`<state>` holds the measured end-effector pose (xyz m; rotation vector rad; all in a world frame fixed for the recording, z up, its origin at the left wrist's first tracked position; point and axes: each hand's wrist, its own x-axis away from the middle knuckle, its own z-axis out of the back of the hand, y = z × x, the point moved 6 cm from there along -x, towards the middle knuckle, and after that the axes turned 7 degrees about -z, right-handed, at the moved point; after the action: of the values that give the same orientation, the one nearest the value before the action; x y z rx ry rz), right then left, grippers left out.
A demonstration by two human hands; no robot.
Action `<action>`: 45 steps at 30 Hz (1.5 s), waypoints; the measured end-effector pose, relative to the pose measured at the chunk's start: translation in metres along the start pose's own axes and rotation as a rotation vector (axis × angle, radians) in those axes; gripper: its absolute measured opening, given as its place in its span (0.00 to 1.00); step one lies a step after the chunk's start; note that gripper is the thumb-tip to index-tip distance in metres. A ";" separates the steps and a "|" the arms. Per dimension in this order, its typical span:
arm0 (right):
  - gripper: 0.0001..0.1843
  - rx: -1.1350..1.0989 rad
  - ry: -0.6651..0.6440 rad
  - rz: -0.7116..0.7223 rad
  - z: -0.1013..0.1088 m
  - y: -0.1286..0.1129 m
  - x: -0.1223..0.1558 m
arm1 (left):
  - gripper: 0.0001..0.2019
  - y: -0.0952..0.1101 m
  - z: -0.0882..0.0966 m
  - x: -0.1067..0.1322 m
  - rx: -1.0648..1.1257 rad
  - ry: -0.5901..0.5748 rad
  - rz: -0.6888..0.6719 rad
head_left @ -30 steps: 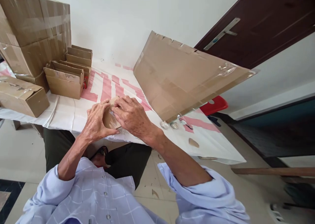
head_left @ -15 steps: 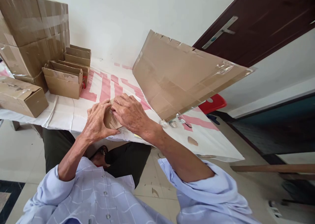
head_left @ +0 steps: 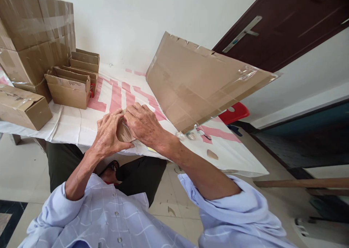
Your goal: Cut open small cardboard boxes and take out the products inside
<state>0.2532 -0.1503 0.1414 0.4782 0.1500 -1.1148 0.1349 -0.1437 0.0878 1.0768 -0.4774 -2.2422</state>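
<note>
"Where is the piece in hand?"

"The small cardboard piece (head_left: 124, 133) is just left of the middle of the frame, at the near edge of the desk (head_left: 240, 160). The left hand (head_left: 107, 136) is clamped around it, thumb along the near side; the right hand (head_left: 143, 126) is curled over its other side."

"Why both?"

"Probably so the left can brace it while the right presses. What the right fingertips touch is hidden."

"And the cardboard sheet (head_left: 193, 82), right of centre?"

"It stands tilted, perhaps because it takes up less room that way. The open-topped boxes (head_left: 68, 92) at left sit close together, likely to stay within reach."

"What is everything made of?"

"Mostly brown cardboard. The held piece looks thin and stiff, with a glossy streak; its full outline is covered. The sheet is flat and broad, its top edge notched, with shiny clear tape (head_left: 247, 73) near the right corner. Under it all lies white cloth (head_left: 88, 121), creased, with flat pink patches (head_left: 97, 102)."
</note>
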 end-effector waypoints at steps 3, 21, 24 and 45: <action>0.19 0.001 0.025 0.008 -0.001 0.000 0.002 | 0.47 0.001 0.000 0.000 -0.007 -0.010 0.007; 0.16 -0.095 0.003 0.033 0.005 0.008 0.006 | 0.48 -0.001 -0.002 0.000 -0.018 0.000 0.021; 0.17 -0.088 -0.002 0.014 0.004 0.008 0.004 | 0.48 -0.001 -0.001 0.000 -0.019 -0.004 0.019; 0.16 -0.066 -0.028 0.005 -0.001 0.008 0.001 | 0.48 0.003 -0.001 0.000 -0.016 -0.009 0.009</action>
<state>0.2612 -0.1477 0.1422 0.4043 0.1605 -1.1079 0.1363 -0.1462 0.0888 1.0548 -0.4667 -2.2408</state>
